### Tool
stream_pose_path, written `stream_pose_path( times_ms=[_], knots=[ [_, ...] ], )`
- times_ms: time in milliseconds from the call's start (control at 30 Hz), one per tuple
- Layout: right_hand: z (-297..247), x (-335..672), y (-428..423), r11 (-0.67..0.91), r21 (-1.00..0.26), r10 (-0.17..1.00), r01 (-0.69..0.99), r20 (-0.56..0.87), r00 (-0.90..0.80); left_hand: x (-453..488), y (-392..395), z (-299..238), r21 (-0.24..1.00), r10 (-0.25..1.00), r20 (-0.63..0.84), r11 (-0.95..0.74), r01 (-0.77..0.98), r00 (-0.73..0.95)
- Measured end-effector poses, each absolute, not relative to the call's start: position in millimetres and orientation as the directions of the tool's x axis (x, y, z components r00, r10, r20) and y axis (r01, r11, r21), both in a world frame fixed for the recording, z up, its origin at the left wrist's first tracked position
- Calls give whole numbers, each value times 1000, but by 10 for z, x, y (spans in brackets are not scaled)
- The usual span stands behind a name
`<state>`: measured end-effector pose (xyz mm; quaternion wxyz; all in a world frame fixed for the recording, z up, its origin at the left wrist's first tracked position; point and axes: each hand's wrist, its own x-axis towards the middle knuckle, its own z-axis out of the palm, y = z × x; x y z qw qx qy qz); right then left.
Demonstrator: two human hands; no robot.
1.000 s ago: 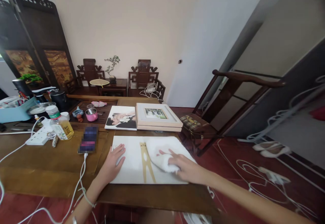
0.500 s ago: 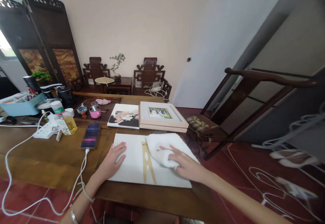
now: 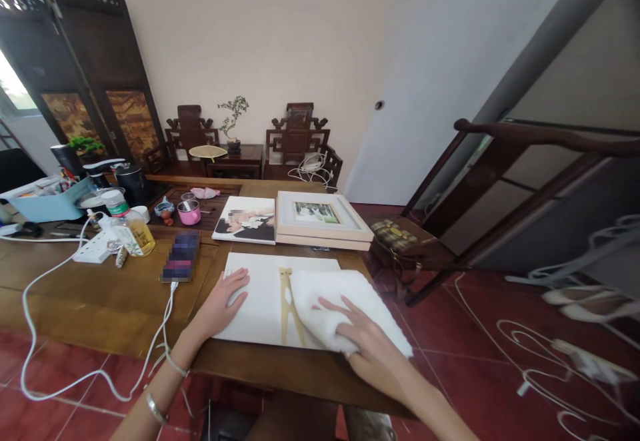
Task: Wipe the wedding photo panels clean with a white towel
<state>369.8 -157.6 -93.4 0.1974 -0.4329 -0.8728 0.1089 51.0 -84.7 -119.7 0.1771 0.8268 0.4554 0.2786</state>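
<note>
A white flat board (image 3: pixel 260 294) with a gold A-shaped figure lies at the front edge of the table. My left hand (image 3: pixel 227 301) rests palm down on its left side, fingers stretched and holding nothing. Over the board's right side spreads a fluffy white cloth (image 3: pixel 325 294), its far corner hanging past the table's edge. My right hand (image 3: pixel 357 328) grips a bunched part of this cloth and presses it on the board. The cloth hides most of the board's right half.
Behind the board are a photo print (image 3: pixel 245 220) and stacked picture frames (image 3: pixel 325 224). To the left lie a phone (image 3: pixel 181 258) on a white cable, a bottle (image 3: pixel 131 228), a power strip (image 3: pixel 93 246) and a pink cup (image 3: pixel 189 213). A wooden chair (image 3: pixel 480 181) stands right.
My right hand has drawn the cloth slightly right and toward me, and the cloth now spreads farther over the board's right edge. My left hand stays on the board. The view has shifted slightly.
</note>
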Motion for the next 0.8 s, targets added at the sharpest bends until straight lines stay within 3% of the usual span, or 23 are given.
stream_pose_path(
  times_ms=[300, 633, 800],
  knots=[
    [-984, 3634, -767, 584, -364, 810, 726, 327, -487, 493, -692, -1162, 529, 839, 288, -541, 654, 461],
    [-855, 3525, -1364, 549, -398, 836, 735, 233, -497, 533, -679, -1141, 532, 850, 317, -526, 663, 420],
    [-888, 3572, -1068, 541, -392, 841, 744, 242, -484, 507, -682, -1148, 519, 835, 301, -548, 656, 460]
  ],
)
